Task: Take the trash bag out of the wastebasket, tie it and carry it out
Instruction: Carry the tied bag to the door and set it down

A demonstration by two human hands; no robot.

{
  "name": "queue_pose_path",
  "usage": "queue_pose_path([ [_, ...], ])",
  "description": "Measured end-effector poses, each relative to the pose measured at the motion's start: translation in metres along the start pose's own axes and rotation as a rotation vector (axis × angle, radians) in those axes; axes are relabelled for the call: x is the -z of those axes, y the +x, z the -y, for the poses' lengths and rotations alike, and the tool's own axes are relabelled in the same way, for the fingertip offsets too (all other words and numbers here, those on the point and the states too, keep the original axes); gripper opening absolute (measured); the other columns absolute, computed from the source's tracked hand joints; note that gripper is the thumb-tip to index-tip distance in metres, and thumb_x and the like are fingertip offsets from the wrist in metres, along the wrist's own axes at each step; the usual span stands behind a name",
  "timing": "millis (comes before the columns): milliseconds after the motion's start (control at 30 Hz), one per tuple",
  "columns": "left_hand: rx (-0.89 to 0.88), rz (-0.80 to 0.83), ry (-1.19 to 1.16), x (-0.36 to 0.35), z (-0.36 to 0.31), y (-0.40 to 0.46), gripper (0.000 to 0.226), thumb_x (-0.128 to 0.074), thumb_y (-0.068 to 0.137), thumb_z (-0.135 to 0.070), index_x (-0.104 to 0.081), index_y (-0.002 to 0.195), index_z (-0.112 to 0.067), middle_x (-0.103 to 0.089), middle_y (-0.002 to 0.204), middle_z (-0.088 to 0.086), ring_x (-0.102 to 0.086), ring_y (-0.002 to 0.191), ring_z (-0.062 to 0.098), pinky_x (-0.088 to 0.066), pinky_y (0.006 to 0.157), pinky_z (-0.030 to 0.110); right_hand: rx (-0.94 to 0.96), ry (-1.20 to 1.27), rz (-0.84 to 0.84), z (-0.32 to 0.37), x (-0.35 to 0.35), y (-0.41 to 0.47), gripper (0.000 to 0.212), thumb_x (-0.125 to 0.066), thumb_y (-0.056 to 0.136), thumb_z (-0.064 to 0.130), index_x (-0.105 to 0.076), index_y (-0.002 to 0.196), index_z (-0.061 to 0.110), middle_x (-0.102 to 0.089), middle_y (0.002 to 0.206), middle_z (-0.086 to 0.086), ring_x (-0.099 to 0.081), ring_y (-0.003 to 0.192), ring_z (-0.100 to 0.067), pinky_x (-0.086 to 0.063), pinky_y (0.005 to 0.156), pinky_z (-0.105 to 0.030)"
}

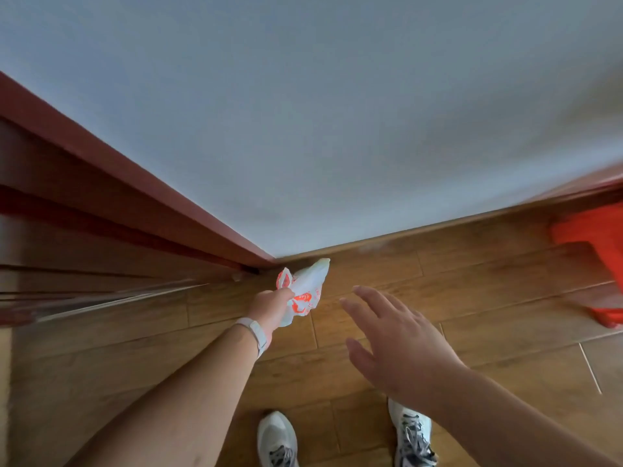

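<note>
A person stands on a wooden floor facing a wall corner, a small bag gripped in one hand.

At far left runs a dark red-brown wooden door frame (101,210) with a metal threshold strip at its foot. The left hand (269,306), a pale band (254,333) on its wrist, is closed around the crumpled white plastic trash bag with orange-red print (305,291), held out above the brown plank floor (472,298) near the corner of the pale grey wall (337,129). The right hand (394,338) hovers just beside it, fingers spread, holding nothing. Two white sneakers (276,439) show below. A blurred bright red plastic object (596,257) sits at far right.
</note>
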State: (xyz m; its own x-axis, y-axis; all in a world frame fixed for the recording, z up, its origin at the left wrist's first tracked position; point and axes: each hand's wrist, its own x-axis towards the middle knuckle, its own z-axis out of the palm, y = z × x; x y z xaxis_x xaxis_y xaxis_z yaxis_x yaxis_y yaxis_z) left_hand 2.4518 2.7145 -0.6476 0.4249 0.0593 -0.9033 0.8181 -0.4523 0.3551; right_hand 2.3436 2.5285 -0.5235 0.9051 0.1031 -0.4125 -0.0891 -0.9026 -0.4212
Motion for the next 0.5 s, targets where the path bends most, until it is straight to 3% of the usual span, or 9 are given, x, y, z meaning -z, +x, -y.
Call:
queue_pose_path([
  [233, -0.119, -0.102, -0.006, 0.011, 0.011, 0.002, 0.010, -0.053, 0.092, -0.025, -0.060, 0.095, -0.019, -0.063, 0.093, -0.001, -0.058, 0.083, 0.011, -0.043, 0.057, 0.025, 0.003, -0.037, 0.028, -0.006, -0.006, -0.002, 0.055, -0.045, 0.091, 0.046, -0.025, 0.140, 0.032, -0.029, 0.152, 0.005, -0.030, 0.137, -0.015, -0.034, 0.106, -0.036],
  [300, -0.167, -0.147, 0.023, 0.017, 0.011, -0.018, 0.012, -0.052, 0.092, -0.025, -0.062, 0.096, -0.018, -0.063, 0.092, -0.004, -0.058, 0.083, 0.012, -0.043, 0.057, 0.025, 0.002, -0.042, 0.032, -0.003, 0.002, -0.008, 0.054, -0.045, 0.091, 0.046, -0.025, 0.140, 0.033, -0.029, 0.152, 0.005, -0.030, 0.137, -0.014, -0.033, 0.106, -0.036],
  [400, -0.218, -0.151, 0.029, 0.029, 0.004, -0.063, 0.014, -0.053, 0.093, -0.028, -0.058, 0.081, -0.027, -0.059, 0.085, -0.008, -0.054, 0.077, 0.009, -0.044, 0.061, 0.025, -0.003, -0.027, 0.045, 0.009, 0.026, -0.020, 0.055, -0.044, 0.091, 0.047, -0.024, 0.140, 0.034, -0.027, 0.153, 0.006, -0.028, 0.138, -0.014, -0.032, 0.107, -0.036],
  [500, -0.304, -0.151, 0.055, 0.039, -0.005, -0.117, 0.004, -0.054, 0.094, -0.029, -0.057, 0.090, -0.028, -0.055, 0.087, -0.016, -0.052, 0.079, 0.002, -0.038, 0.058, 0.020, 0.003, -0.018, 0.049, 0.025, 0.060, -0.039, 0.055, -0.044, 0.091, 0.047, -0.023, 0.140, 0.034, -0.027, 0.153, 0.006, -0.027, 0.138, -0.014, -0.032, 0.107, -0.036],
])
